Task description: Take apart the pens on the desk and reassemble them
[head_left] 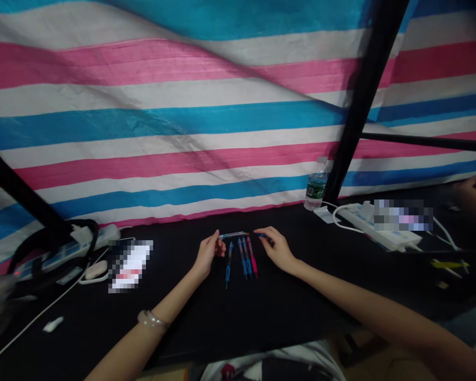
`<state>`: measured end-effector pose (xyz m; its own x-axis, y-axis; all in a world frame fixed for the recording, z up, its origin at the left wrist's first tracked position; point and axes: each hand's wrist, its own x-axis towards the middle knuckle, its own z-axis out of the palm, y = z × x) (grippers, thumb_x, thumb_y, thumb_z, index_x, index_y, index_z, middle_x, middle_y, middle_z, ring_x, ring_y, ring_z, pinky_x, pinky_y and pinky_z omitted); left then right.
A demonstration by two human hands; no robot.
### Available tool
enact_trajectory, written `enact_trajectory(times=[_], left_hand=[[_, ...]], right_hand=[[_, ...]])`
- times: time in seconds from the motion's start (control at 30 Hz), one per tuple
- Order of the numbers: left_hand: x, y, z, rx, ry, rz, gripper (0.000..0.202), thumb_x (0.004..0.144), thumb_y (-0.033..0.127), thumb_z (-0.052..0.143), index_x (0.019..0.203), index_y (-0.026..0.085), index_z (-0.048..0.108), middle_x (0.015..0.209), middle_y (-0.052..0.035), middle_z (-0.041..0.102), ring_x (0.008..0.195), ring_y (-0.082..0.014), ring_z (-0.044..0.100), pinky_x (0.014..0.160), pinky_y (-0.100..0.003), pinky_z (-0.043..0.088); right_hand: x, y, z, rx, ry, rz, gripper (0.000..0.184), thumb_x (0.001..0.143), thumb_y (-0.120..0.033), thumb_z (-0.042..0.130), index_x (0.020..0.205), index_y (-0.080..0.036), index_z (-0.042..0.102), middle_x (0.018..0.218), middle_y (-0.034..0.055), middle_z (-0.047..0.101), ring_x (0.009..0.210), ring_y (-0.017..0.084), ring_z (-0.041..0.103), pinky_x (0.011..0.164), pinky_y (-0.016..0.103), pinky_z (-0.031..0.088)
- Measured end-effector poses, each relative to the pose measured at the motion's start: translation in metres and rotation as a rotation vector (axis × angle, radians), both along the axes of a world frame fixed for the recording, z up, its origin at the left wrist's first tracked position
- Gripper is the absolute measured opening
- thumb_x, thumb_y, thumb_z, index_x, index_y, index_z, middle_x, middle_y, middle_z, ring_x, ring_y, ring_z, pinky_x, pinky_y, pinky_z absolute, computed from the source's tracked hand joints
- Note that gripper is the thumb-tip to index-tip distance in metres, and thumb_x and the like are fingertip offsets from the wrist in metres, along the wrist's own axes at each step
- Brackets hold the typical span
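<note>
The bench (262, 317) in the lower half has a matt black cloth cover. The striped sheet (182, 132) across the top looks like woven plastic, creased, with a soft shine. The pens (246, 259) at the centre are glossy coloured plastic; the clear pen (234, 234) above them has a transparent barrel. The bottle (316, 188) right of centre is clear plastic, the power strip (384, 235) smooth white plastic, the bangle (153, 319) at lower left glassy

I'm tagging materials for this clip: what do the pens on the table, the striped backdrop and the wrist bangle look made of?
Pens: likely plastic, judging by glossy blue and pink barrels. Striped backdrop: probably woven plastic tarpaulin, given its sheen, fine ribbing and creases. Bangle: pale, smooth, translucent-looking; glass, stone or plastic, cannot tell.
</note>
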<state>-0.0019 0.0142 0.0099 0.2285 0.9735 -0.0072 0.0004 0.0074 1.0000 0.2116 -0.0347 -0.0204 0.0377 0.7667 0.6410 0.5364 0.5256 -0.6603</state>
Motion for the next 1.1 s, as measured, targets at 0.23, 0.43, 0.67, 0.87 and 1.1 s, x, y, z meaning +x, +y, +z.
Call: enact_trajectory(times=[0.23,0.43,0.67,0.87,1.1], left_hand=[[0.0,0.001,0.0,-0.013,-0.001,0.027,0.041,0.072,0.055,0.05,0.064,0.016,0.047,0.055,0.0,0.055,0.042,-0.009,0.047,0.044,-0.021,0.033],[-0.002,0.005,-0.004,-0.017,-0.058,0.021,0.041,0.071,0.054,0.053,0.07,0.014,0.051,0.059,-0.0005,0.056,0.044,-0.0087,0.049,0.043,-0.02,0.033],[-0.002,0.007,-0.004,-0.005,-0.036,0.024,0.039,0.07,0.052,0.055,0.077,0.013,0.054,0.063,-0.0005,0.056,0.045,-0.008,0.049,0.041,-0.019,0.031],[-0.001,0.006,-0.004,-0.01,-0.041,0.032,0.037,0.07,0.049,0.057,0.078,0.013,0.054,0.063,0.0002,0.055,0.045,-0.0071,0.05,0.041,-0.018,0.03],[-0.001,0.006,-0.004,-0.01,-0.042,0.029,0.035,0.071,0.048,0.057,0.078,0.013,0.055,0.063,0.0,0.056,0.045,-0.0072,0.05,0.042,-0.018,0.031]], right_hand=[[0.0,0.003,-0.002,-0.041,0.116,-0.008,0.026,0.083,-0.024,0.044,0.104,-0.022,0.059,0.1,0.0065,0.06,0.082,0.018,0.057,0.067,0.029,0.046],[-0.001,0.005,-0.005,-0.146,0.254,0.02,0.031,0.086,-0.032,0.041,0.112,-0.019,0.05,0.088,0.0056,0.061,0.073,0.015,0.057,0.067,0.029,0.046],[0.001,0.011,-0.01,-0.17,0.332,-0.008,0.035,0.087,-0.041,0.036,0.111,-0.017,0.045,0.082,0.0053,0.061,0.058,0.013,0.052,0.058,0.027,0.045],[0.001,0.011,-0.01,-0.173,0.354,-0.01,0.035,0.087,-0.042,0.035,0.11,-0.017,0.045,0.082,0.0053,0.061,0.057,0.013,0.052,0.058,0.027,0.044],[0.002,0.012,-0.011,-0.178,0.354,-0.013,0.032,0.087,-0.039,0.036,0.109,-0.017,0.044,0.082,0.005,0.061,0.058,0.013,0.051,0.059,0.028,0.044]])
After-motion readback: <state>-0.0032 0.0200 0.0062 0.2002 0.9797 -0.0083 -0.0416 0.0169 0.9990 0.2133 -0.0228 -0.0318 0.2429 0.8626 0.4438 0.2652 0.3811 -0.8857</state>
